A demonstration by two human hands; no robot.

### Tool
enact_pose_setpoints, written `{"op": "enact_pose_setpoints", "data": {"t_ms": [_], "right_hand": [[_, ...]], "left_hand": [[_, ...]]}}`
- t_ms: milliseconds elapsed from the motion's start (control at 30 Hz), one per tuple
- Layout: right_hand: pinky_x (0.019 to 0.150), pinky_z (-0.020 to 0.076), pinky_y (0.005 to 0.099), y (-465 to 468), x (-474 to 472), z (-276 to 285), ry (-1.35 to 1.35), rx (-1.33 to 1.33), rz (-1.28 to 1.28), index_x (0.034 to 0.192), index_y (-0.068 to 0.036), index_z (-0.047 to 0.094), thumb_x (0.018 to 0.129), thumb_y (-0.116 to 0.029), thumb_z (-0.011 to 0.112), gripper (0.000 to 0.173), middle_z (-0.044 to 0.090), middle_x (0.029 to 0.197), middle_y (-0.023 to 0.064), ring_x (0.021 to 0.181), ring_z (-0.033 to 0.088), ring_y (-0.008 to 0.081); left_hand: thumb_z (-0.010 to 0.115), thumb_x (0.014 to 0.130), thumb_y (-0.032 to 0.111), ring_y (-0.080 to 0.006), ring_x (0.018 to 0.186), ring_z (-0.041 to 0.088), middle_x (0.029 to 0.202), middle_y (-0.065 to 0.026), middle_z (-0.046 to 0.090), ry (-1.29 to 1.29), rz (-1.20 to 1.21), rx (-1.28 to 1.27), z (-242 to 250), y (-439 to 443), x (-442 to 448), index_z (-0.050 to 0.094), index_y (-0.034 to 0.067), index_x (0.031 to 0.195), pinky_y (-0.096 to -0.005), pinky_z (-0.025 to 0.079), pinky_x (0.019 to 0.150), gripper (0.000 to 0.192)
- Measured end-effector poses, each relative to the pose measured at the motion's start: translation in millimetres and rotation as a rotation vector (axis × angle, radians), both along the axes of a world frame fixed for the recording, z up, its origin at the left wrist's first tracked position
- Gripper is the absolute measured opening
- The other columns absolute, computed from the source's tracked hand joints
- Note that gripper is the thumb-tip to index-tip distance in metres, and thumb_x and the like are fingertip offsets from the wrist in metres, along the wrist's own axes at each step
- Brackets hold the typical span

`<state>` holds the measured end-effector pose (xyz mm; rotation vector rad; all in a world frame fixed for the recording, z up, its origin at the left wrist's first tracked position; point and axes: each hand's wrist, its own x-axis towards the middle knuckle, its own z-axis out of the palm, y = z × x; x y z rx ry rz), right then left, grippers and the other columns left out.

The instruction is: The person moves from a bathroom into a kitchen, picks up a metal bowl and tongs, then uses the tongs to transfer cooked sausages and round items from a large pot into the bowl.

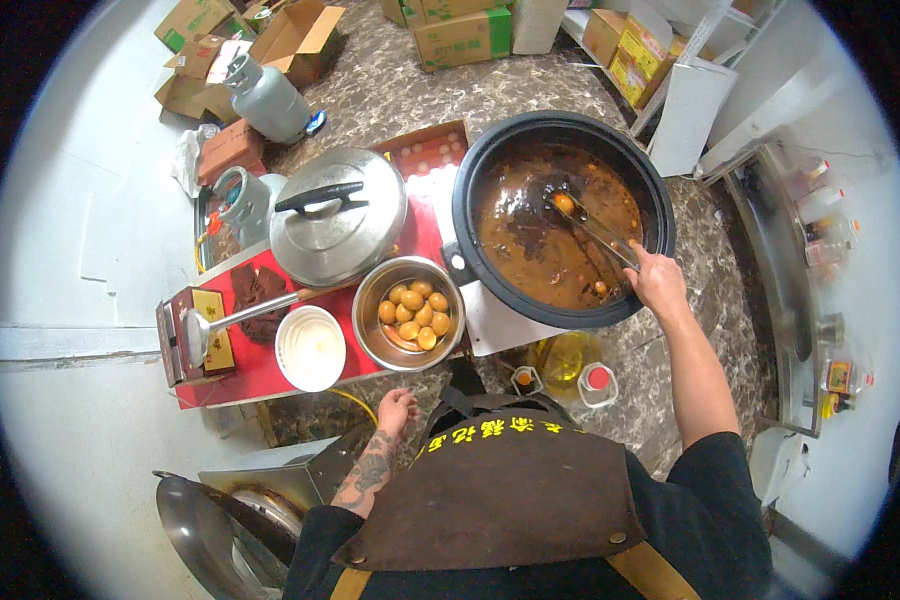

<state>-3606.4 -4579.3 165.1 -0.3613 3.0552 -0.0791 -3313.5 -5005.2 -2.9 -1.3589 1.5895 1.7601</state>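
Observation:
My right hand grips metal tongs over a large black pot filled with dark brown broth. Between the tong tips, at the broth's surface, is a brown egg. Small pieces float near the pot's near right side. To the left of the pot stands a stainless steel bowl holding several brown eggs and a reddish elongated piece. My left hand hangs below the table's near edge, in front of the bowl, and appears to hold nothing; its fingers are loosely curled.
On the red table are a lidded metal pot, a white tub, a long-handled ladle and a box. Oil bottles stand below the black pot. A wok sits lower left; gas cylinders stand beyond.

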Motion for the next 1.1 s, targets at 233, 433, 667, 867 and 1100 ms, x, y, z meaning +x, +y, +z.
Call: {"op": "enact_pose_setpoints", "data": {"t_ms": [233, 433, 667, 867, 1100], "right_hand": [[0.055, 0.0473, 0.0364, 19.5, 13.3, 13.4, -0.345, -0.573, -0.319, 0.118, -0.007, 0.056, 0.080, -0.030, 0.068, 0.046, 0.062, 0.071, 0.0111, 0.062, 0.062, 0.0235], [0.036, 0.0363, 0.0265, 19.4, 33.0, 2.3, -0.720, -1.059, -0.568, 0.115, -0.006, 0.055, 0.085, -0.027, 0.064, 0.038, 0.053, 0.061, 0.0023, 0.044, 0.049, 0.0110], [0.037, 0.0356, 0.0241, 2.1, 51.2, 4.1, -0.769, -1.171, -0.520, 0.115, -0.007, 0.054, 0.088, -0.026, 0.060, 0.034, 0.051, 0.060, 0.0014, 0.044, 0.048, 0.0103], [0.043, 0.0387, 0.0231, -56.4, 78.6, 18.5, -0.931, -1.211, -0.336, 0.117, -0.003, 0.052, 0.086, -0.021, 0.060, 0.037, 0.050, 0.062, -0.0003, 0.048, 0.049, 0.0089], [0.042, 0.0378, 0.0242, -148.0, 107.7, -39.7, -1.318, -1.013, -0.182, 0.113, -0.004, 0.056, 0.087, -0.021, 0.061, 0.032, 0.055, 0.070, 0.0017, 0.047, 0.050, 0.0095]], "left_hand": [[0.049, 0.089, 0.015, -0.0166, 0.065, 0.059, 0.087, -0.0070, 0.058, 0.035, -0.019, -0.010, -2.0, -0.5, -3.4, 0.049, 0.004, 0.110, -0.0280, 0.044, 0.050, 0.024], [0.049, 0.089, 0.016, -0.0162, 0.065, 0.060, 0.086, -0.0065, 0.059, 0.025, -0.053, -0.019, -4.9, 1.8, 0.4, 0.049, 0.005, 0.112, -0.0290, 0.045, 0.051, 0.025], [0.050, 0.089, 0.017, -0.0166, 0.064, 0.060, 0.090, -0.0082, 0.059, 0.018, -0.028, 0.019, -19.4, -0.6, 5.8, 0.047, 0.004, 0.114, -0.0284, 0.046, 0.049, 0.029], [0.052, 0.087, 0.014, -0.0152, 0.060, 0.060, 0.081, -0.0078, 0.062, 0.036, -0.005, -0.026, -30.3, -3.2, 16.7, 0.049, 0.000, 0.113, -0.0277, 0.047, 0.046, 0.030], [0.053, 0.085, 0.013, -0.0135, 0.058, 0.057, 0.083, -0.0062, 0.060, 0.021, 0.076, 0.030, -15.2, 2.2, 20.3, 0.051, 0.001, 0.113, -0.0280, 0.046, 0.046, 0.030]]}}
